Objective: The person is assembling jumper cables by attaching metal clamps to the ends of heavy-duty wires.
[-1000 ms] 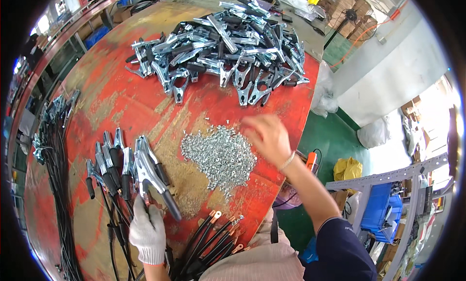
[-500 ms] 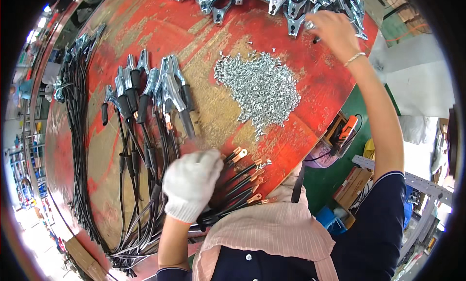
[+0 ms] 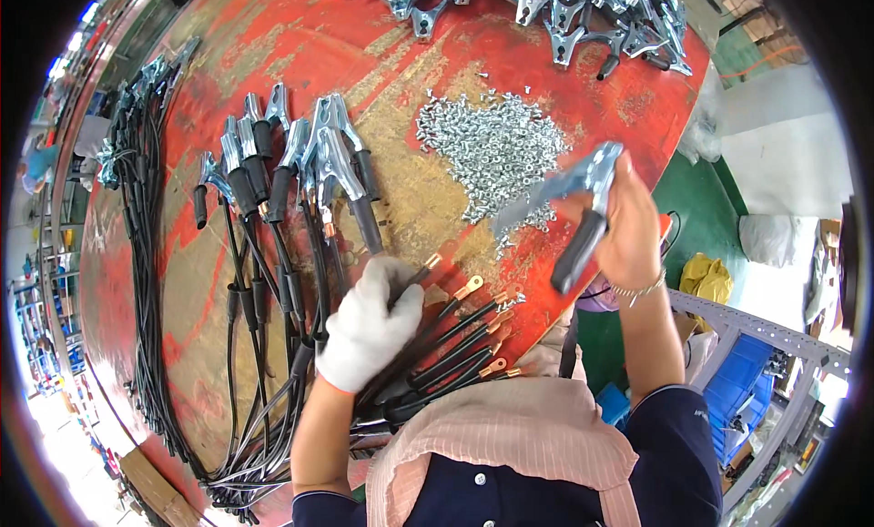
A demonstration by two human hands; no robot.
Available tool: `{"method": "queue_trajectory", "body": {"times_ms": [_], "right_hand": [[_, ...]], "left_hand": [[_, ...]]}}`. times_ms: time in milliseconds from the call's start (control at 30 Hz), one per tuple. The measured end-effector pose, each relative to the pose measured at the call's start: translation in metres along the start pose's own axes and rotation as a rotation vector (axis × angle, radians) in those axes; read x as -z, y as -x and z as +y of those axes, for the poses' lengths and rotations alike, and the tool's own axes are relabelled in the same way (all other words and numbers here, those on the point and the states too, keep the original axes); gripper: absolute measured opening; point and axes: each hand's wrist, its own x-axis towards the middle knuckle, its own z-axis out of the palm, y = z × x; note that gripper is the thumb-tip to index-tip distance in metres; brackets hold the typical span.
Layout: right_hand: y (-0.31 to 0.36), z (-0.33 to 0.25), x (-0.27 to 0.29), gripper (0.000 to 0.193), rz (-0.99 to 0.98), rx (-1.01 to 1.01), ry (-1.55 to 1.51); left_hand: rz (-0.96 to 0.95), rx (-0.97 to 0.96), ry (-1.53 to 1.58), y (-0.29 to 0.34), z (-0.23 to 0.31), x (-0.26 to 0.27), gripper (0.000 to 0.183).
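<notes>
My bare right hand (image 3: 630,227) is closed on a metal spring clamp (image 3: 598,167) with a black grip, held above the right side of the table and blurred at one end. My left hand (image 3: 371,322), in a white knit glove, is closed around a black cable (image 3: 420,275) whose copper end sticks out past the fingers. Beside that hand lie several more black cables with copper lugs (image 3: 472,286), pointing away from me. Just left of it, several clamps (image 3: 332,167) joined to cables rest on the table. The fingertips of the left hand are partly hidden.
A loose pile of small silver screws (image 3: 496,149) covers the table's middle. Many clamps (image 3: 564,26) are heaped along the far edge. A long bundle of finished-looking cables (image 3: 146,254) lies at the left. The red, worn table (image 3: 637,99) ends at the right above a green floor.
My right hand has come back from the far clamp heap toward me, now with a clamp in it. My left hand has lifted a cable's copper end.
</notes>
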Motion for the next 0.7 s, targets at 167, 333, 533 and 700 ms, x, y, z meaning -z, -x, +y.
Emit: {"method": "queue_trajectory", "body": {"times_ms": [167, 333, 533, 700], "right_hand": [[0.031, 0.038, 0.000, 0.029, 0.010, 0.143, 0.195], [0.046, 0.050, -0.014, 0.032, -0.039, 0.182, 0.330], [0.057, 0.051, -0.023, 0.036, -0.152, 0.176, 0.377], [0.063, 0.049, -0.032, 0.040, -0.115, 0.212, 0.435]], "left_hand": [[-0.435, 0.425, 0.621, -0.012, 0.014, 0.026, 0.026], [-0.337, 0.207, 0.324, 0.006, 0.018, 0.003, 0.031], [-0.221, 0.168, 0.090, 0.007, 0.027, -0.001, 0.031], [-0.164, 0.176, 0.051, 0.007, 0.027, -0.003, 0.032]]}}
